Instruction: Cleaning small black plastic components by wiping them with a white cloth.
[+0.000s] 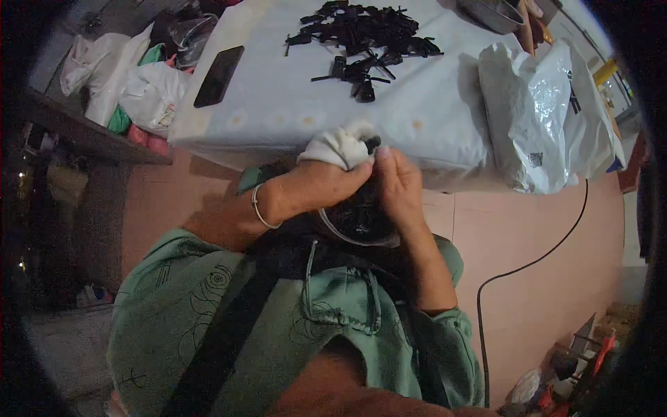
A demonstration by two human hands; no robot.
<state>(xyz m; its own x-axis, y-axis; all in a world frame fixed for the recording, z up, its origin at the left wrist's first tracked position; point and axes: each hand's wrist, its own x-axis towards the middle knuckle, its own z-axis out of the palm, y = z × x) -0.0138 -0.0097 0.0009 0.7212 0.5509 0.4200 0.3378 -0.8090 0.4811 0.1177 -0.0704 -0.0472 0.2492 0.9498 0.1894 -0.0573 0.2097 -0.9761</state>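
My left hand (323, 182) is closed around a bunched white cloth (337, 147) at the table's near edge. A small black piece (373, 144) pokes out of the cloth at its right end; its exact kind is too small to make out. The fingers of my right hand (401, 186) are pinched together right beside that piece, touching or nearly touching it. Below my hands, between my legs, is a dark container (361, 222) with a pale rim, partly hidden by my hands. Farther back on the table lies a heap of small black parts (365, 31).
A pale cloth covers the table (278, 97). A dark phone (219, 76) lies at its left, a white plastic bag (521, 118) at its right, and a metal pan (493, 14) at the back right. Bags (149, 90) fill a left shelf. A black cable (486, 285) crosses the floor.
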